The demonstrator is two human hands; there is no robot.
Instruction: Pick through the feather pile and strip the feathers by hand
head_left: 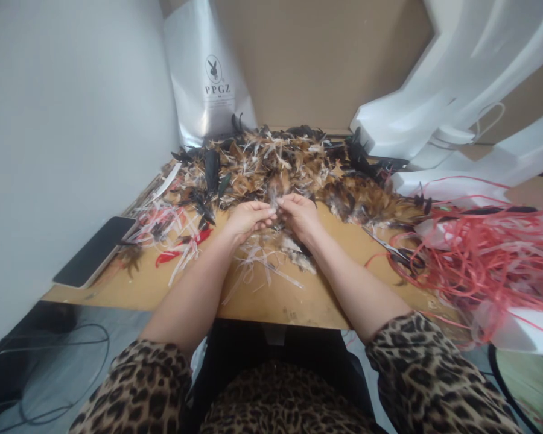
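Pinching a wispy feather tuft (274,194), the left hand (250,220) and right hand (300,216) work close together — thumbs against forefingers — beside heaped brown feathers (294,154).

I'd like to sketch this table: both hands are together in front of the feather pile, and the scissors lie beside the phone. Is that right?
Not quite: the head view shows the scissors beside the red strips, not the phone. The left hand and right hand are indeed together in front of the feather pile.
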